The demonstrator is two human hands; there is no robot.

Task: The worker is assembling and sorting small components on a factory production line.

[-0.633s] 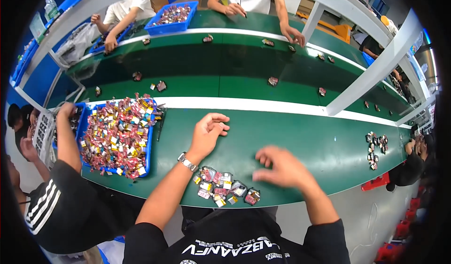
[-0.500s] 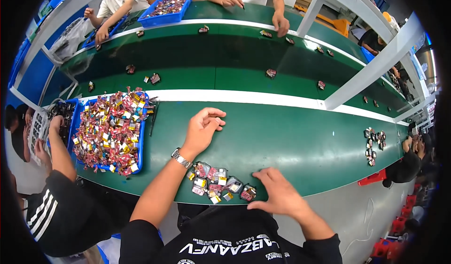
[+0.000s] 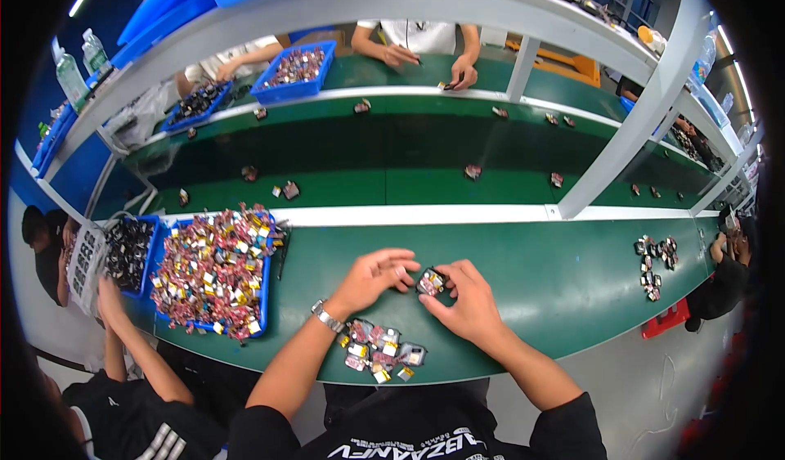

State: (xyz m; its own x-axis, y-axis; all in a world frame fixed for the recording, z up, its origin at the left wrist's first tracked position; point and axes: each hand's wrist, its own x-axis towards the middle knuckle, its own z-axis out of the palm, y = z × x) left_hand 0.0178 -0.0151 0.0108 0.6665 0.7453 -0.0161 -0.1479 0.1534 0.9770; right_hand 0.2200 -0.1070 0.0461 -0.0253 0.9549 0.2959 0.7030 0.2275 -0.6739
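A small dark packet is pinched between the fingertips of the left hand and the right hand above the green table. Just below, pink and yellow packets, apparently foil-wrapped, are laid in a loose cluster near the table edge, and a blue tray heaped with similar packets is set to the left.

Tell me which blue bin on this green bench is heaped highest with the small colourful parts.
The blue bin just left of the person's left hand: its red, yellow and silver pieces pile above the rim, while the neighbouring bin farther left holds dark parts.
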